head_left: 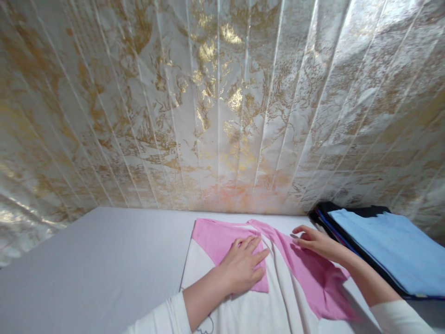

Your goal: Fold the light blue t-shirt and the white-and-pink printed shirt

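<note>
A white shirt with pink shoulders and sleeves (212, 236) lies on the table, its left side folded inward so that one pink sleeve rests on the white body. My left hand (243, 264) presses flat on that folded sleeve, fingers spread. Over the right pink sleeve hovers my right hand (314, 241), thumb and fingers apart, with nothing seen between them. That sleeve is spread out to the right and creased. Part of a dark line print shows at the bottom, beside my left forearm.
A pale table (104, 269) extends to the left. At the right stands a stack of folded clothes, with a light blue garment (392, 250) on top and dark ones beneath. Behind the table rises a silver and gold patterned wall covering (219, 116).
</note>
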Tool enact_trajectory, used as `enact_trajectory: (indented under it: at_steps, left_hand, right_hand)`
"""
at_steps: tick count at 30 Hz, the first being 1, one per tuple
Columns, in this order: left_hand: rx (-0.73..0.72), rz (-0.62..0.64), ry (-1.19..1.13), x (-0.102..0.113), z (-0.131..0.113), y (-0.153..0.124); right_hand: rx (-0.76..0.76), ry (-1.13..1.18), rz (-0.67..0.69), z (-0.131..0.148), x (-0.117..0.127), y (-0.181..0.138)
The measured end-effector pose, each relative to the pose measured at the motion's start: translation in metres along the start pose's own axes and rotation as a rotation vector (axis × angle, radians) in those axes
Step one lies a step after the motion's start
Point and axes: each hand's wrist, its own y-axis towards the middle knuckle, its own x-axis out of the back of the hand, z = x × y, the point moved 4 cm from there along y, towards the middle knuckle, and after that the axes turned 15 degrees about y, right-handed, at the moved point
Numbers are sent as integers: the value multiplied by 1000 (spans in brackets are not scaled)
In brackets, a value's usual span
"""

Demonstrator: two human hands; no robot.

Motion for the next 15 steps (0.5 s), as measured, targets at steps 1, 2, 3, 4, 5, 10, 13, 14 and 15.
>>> enact_trajectory:
  at_steps: [1,2,3,4,5,10,13,14,15]
  left_hand:
    - [10,-13,2,-1,0,0]
    - [17,-25,4,-2,-1,0]
    - [21,-35,6,-2,-1,0]
    - [25,-42,8,-2,-2,0]
    - [25,-44,9,-2,-2,-1]
    - [32,-36,-3,-1,-2,-3]
    - [31,-83,-117,2,-2,0]
    - [22,-116,-192,4,-2,2]
    - [10,-185,-331,8,0,3]
  right_hand:
    - [-15,17,40,-8,6,-9]
    - [-28,12,67,-14,12,-17]
    - [-35,-2,77,-20,18,-25]
    - [-32,-11,70,-23,23,-31]
    - [-22,-15,45,-24,29,-36]
    - [39,27,-83,21,37,-44]
    - [142,96,-9,82,10,-34]
    - [177,153,17,102,-5,-28]
    - [182,241,44,119,-22,-20]
